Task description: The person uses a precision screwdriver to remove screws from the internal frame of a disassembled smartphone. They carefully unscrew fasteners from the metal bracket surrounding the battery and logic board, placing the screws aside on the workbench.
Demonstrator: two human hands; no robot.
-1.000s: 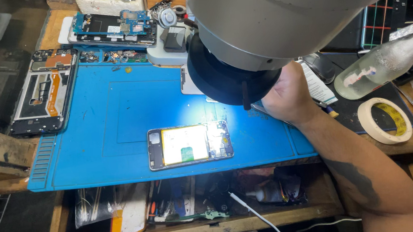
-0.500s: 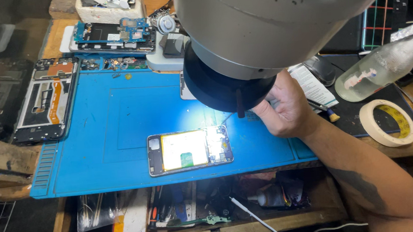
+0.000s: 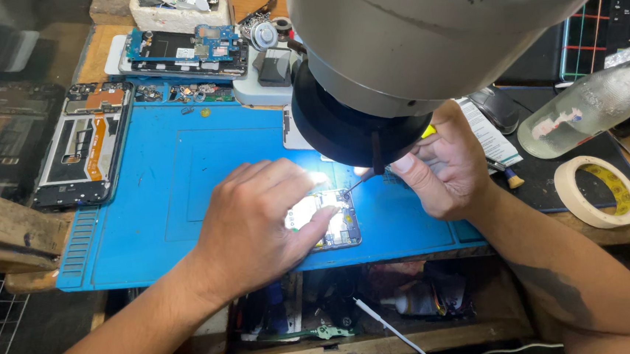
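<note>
Opened phone (image 3: 333, 224) lying flat at lower centre of frame, on blue work mat (image 3: 182, 179), lit bright from above, boards & small parts showing; partly covered by left hand (image 3: 259, 221), palm down, fingers spread loose, thumb and fingertips pressing on phone's left half, not gripping anything. Right hand (image 3: 443, 164) just right of centre, fingers curled shut round a thin tool (image 3: 363, 181) w/ yellow end peeking out by microscope rim; metal tip slanting down-left, touching or nearly touching phone's top edge, can't tell which. Big grey microscope head (image 3: 423, 36) w/ black ring filling upper centre & upper right, hanging over right hand. At left edge of mat, stripped phone frame (image 3: 84, 145) w/ orange flex strip; upper left, second phone w/ exposed blue circuit board (image 3: 180, 49) lying on white tray. At right edge of frame, clear bottle (image 3: 591, 106) on its side; below it, roll of masking tape (image 3: 597, 190) flat on wooden bench. Under mat, bottom centre, shelf w/ clutter & white cable (image 3: 392, 330).
</note>
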